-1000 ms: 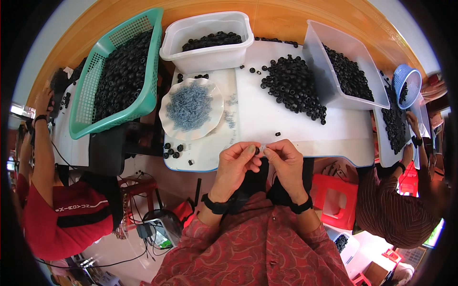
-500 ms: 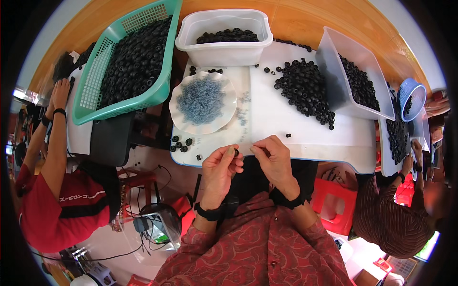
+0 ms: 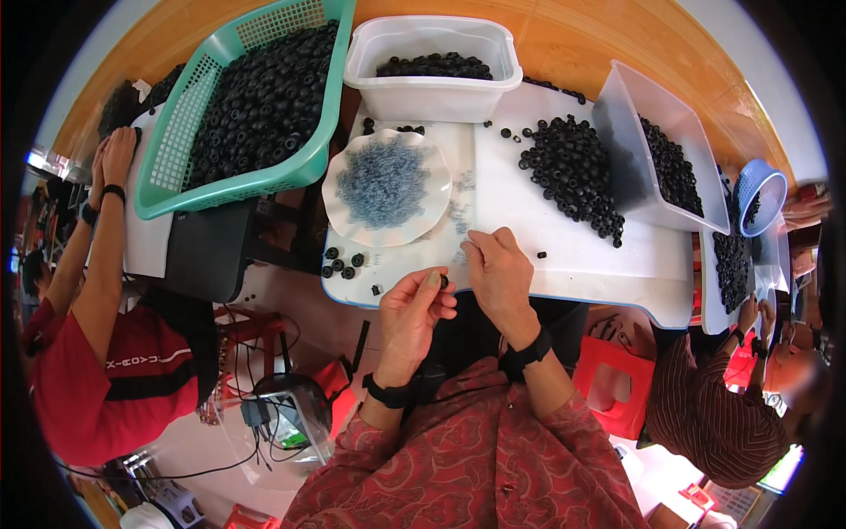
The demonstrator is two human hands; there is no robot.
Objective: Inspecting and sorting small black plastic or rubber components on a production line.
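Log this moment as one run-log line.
left hand: pinches small black ring | right hand: fingertips on white table beside tiny springs | nearby: scalloped dish, loose ring pile

Green baskets (image 3: 256, 185): one
White tubs (image 3: 432, 88): one
Clear bins (image 3: 670, 150): one
Blue baskets (image 3: 760, 194): one
Scalloped white plates (image 3: 388, 231): one
Loose black rings near the plate (image 3: 342, 264): about five
Red stools (image 3: 617, 388): one
Black wristbands (image 3: 526, 353): four in view
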